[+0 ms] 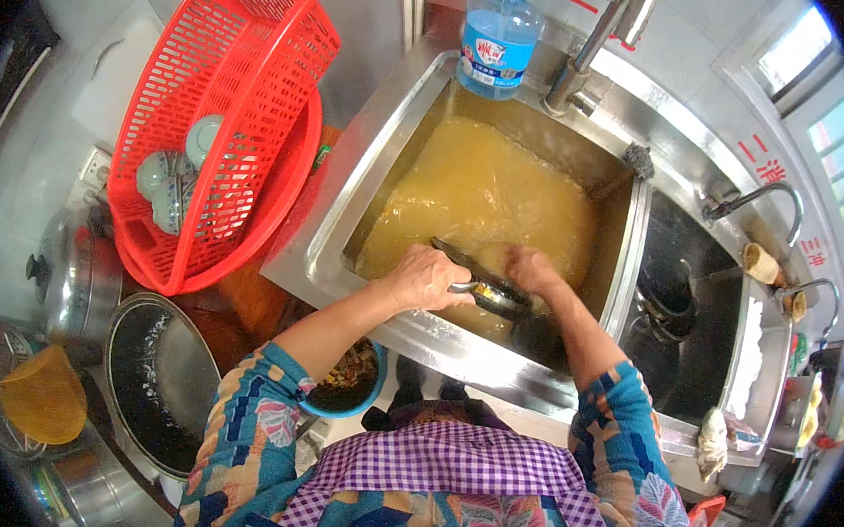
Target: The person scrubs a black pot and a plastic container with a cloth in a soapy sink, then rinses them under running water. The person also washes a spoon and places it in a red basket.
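My left hand (430, 278) grips a dark metal pot (500, 300) at its rim, by a shiny loop handle. The pot is tilted over the near side of a stainless steel sink (357, 182) filled with cloudy yellowish water (490, 172). At the pot's far right side, my right hand (534, 270) is blurred with its fingers curled. Whether it holds a scrubber or cloth cannot be seen. Another dark shape sits in the water under my right wrist, partly hidden.
A blue detergent bottle (499, 52) and a faucet (570, 73) stand behind the sink; a steel-wool scrubber (638, 160) lies on its rim. The right basin (686, 347) holds dark pots. Left are a red basket (212, 125) with bowls, a large pot (163, 384) and a scrap-filled blue basin (373, 395).
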{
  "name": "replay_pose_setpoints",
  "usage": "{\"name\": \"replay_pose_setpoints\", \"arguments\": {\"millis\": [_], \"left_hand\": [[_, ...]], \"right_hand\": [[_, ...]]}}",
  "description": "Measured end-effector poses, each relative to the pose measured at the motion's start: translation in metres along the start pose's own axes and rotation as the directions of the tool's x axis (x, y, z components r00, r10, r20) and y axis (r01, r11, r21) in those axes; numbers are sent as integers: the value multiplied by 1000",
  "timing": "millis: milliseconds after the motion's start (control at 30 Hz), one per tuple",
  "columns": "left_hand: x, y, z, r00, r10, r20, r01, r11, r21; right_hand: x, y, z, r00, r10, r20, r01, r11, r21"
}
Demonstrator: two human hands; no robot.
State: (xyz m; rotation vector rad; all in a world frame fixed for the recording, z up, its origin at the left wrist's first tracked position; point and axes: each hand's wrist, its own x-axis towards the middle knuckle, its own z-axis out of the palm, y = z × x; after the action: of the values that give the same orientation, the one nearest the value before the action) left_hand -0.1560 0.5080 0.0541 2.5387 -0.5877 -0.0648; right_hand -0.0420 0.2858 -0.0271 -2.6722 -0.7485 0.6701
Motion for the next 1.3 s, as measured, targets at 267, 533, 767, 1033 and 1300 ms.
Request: {"name": "replay_pose_setpoints", "arguments": {"millis": [267,533,767,1033,1300], "left_hand": [[2,6,-1,991,125,48,-123,991,-45],[1,-3,6,985,172,20,-171,984,-45],[6,3,7,996,84,-13,-85,992,-96],[16,-21,13,926,-377,-21,347,871,-348],[55,-44,34,695,-718,28,456,411,-789]], "right_hand": [[-35,-32,12,988,-110,-105,147,864,481],[37,30,69,990,102,103,-79,976,-203],[50,-28,24,978,175,116,-174,984,-18],[-13,-7,-80,965,-242,103,250,965,-79],[36,8,23,747,608,-270,-8,414,910]]}}
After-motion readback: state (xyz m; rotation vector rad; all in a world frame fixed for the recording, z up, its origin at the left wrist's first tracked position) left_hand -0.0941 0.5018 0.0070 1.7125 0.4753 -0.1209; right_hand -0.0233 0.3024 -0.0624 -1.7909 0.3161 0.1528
